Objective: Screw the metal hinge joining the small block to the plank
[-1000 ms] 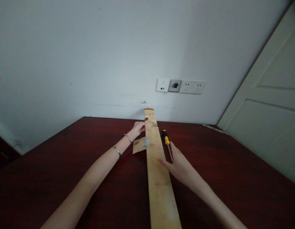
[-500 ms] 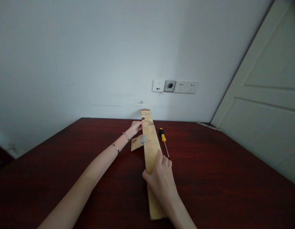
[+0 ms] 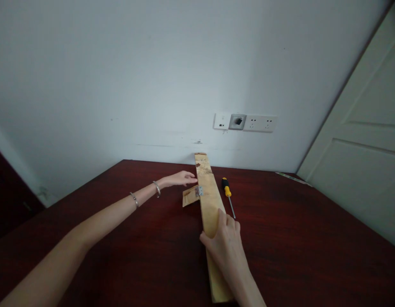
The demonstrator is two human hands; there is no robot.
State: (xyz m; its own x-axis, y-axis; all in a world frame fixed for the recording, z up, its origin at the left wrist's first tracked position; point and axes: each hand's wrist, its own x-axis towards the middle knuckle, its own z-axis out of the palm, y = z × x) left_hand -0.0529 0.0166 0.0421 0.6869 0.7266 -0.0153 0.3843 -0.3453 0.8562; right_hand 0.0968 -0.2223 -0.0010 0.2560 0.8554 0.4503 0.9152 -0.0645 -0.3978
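A long pale wooden board [image 3: 211, 196] runs from near me toward the wall. My right hand [image 3: 224, 236] grips its nearer part across the width, thumb on the left edge and fingers over the right. A metal hinge [image 3: 199, 191] joins the board's left edge to a short wooden piece [image 3: 190, 197] that slants out to the left. My left hand [image 3: 181, 178] is just beyond that piece, fingers loosely stretched toward the board's left edge and holding nothing. Whether its fingertips touch the board is hard to tell.
A screwdriver [image 3: 227, 189] with a black and yellow handle lies right of the board on the dark red table [image 3: 280, 230]. The wall behind carries sockets [image 3: 259, 123]. A thin strip [image 3: 293, 178] lies at the back right, near a white panelled door [image 3: 360, 162].
My left hand has drawn back slightly leftward from the board's edge, its fingers loosening. My right hand keeps its grip. The whole view has shifted a little.
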